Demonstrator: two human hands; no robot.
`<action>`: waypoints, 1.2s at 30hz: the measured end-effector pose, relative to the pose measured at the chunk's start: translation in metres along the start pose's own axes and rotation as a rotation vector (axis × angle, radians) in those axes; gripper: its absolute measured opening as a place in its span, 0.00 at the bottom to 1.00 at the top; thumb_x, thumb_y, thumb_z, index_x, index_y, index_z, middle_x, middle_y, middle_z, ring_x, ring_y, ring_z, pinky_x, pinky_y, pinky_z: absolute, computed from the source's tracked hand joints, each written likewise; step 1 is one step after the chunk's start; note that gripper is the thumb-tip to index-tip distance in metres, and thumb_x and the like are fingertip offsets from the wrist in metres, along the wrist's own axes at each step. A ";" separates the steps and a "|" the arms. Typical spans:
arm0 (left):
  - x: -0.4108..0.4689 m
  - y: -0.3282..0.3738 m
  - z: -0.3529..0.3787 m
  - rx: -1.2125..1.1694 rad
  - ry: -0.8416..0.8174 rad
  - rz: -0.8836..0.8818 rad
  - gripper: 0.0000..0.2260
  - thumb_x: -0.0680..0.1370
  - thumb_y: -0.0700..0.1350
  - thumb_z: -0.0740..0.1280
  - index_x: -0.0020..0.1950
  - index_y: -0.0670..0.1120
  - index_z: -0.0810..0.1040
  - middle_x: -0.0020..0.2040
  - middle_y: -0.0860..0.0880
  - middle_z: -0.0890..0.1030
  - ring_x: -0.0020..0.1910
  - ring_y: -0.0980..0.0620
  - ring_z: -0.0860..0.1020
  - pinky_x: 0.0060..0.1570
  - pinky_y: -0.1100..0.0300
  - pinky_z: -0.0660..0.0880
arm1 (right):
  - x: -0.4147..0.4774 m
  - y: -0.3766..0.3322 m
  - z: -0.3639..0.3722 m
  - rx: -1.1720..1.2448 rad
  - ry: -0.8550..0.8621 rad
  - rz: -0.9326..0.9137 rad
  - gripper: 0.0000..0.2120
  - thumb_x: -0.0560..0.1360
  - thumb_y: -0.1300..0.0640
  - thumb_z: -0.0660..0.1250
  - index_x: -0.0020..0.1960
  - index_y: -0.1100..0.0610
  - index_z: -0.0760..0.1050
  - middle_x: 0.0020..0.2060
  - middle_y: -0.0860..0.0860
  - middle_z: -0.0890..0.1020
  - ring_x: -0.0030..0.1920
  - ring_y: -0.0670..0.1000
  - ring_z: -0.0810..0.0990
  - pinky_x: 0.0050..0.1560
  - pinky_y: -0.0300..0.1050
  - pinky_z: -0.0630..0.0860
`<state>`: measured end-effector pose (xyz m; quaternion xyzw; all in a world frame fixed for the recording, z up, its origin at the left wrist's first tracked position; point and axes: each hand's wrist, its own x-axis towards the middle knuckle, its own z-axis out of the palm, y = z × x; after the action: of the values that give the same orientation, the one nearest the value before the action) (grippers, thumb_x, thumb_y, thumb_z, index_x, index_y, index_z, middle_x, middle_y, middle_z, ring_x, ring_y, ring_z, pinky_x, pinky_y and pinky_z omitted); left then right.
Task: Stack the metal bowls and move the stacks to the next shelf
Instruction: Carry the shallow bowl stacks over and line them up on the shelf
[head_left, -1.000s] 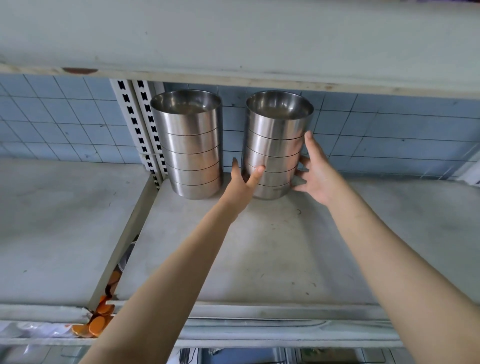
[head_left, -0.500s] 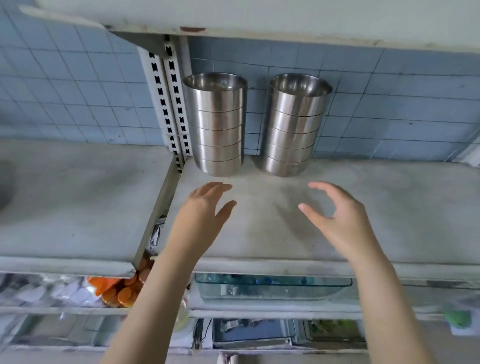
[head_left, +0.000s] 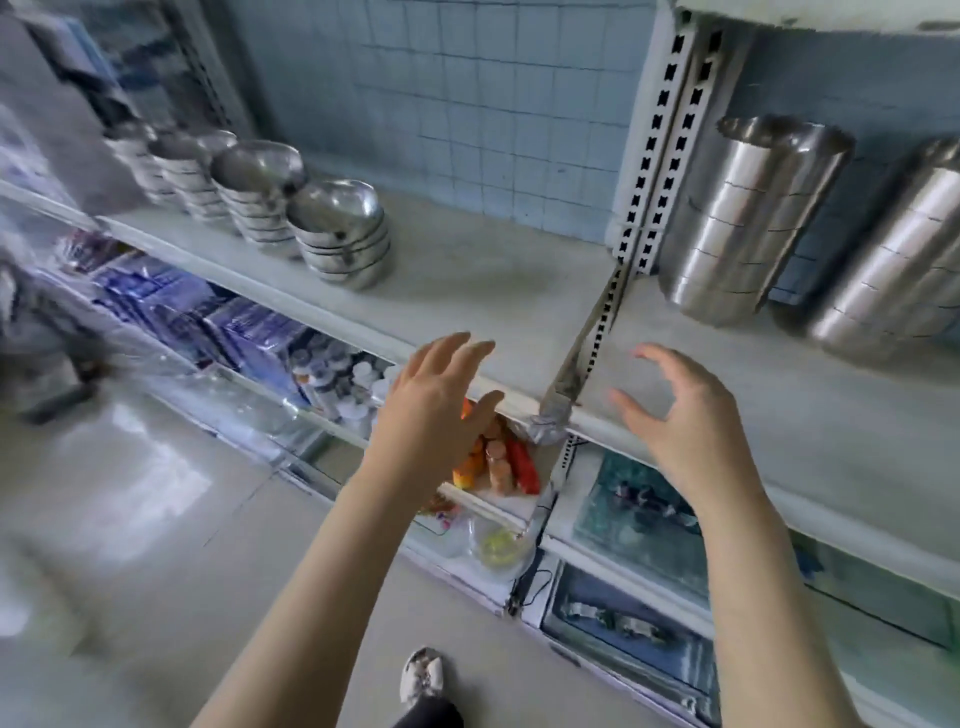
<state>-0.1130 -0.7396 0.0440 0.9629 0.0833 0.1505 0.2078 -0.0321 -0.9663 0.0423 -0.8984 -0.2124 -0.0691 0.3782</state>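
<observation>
left section of the shelf (head_left: 467, 270): a row of low bowl stacks, blurred toward the far end, with the nearest stack (head_left: 337, 234) well apart from my hands; thin polished steel, judged stiff, light singly but weighty stacked, and slippery, so best clasped low on both flanks with the bottom bowl supported. centre: my left hand (head_left: 436, 395) and right hand (head_left: 680, 421) hang before the shelf edge, fingers spread and loosely bent, holding nothing. right, past the slotted upright (head_left: 670, 130): two tall stacks (head_left: 737, 223) stand side by side on the next section.

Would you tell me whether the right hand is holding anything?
Empty: the right hand hovers open, fingers loosely curled, touching nothing.
</observation>
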 end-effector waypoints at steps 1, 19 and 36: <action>-0.003 -0.017 -0.008 -0.003 0.020 -0.021 0.23 0.79 0.52 0.67 0.74 0.49 0.70 0.75 0.47 0.69 0.74 0.45 0.65 0.71 0.46 0.65 | 0.005 -0.013 0.013 0.000 -0.017 -0.027 0.22 0.75 0.53 0.73 0.67 0.57 0.75 0.64 0.52 0.79 0.67 0.53 0.74 0.64 0.39 0.64; 0.055 -0.361 -0.167 -0.064 0.161 -0.140 0.26 0.78 0.53 0.67 0.75 0.50 0.68 0.75 0.46 0.69 0.72 0.43 0.68 0.71 0.45 0.67 | 0.146 -0.282 0.274 0.269 0.056 -0.266 0.15 0.77 0.54 0.70 0.63 0.54 0.78 0.54 0.34 0.77 0.57 0.29 0.74 0.59 0.26 0.68; 0.207 -0.581 -0.215 -0.252 0.225 -0.382 0.34 0.78 0.49 0.70 0.79 0.49 0.58 0.77 0.47 0.65 0.74 0.49 0.65 0.68 0.62 0.59 | 0.338 -0.416 0.466 0.581 -0.317 -0.227 0.14 0.80 0.51 0.65 0.66 0.47 0.74 0.64 0.42 0.78 0.61 0.35 0.77 0.57 0.24 0.70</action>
<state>-0.0452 -0.0907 0.0361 0.8733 0.2670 0.2242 0.3404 0.0752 -0.2652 0.0804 -0.7233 -0.3778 0.0931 0.5704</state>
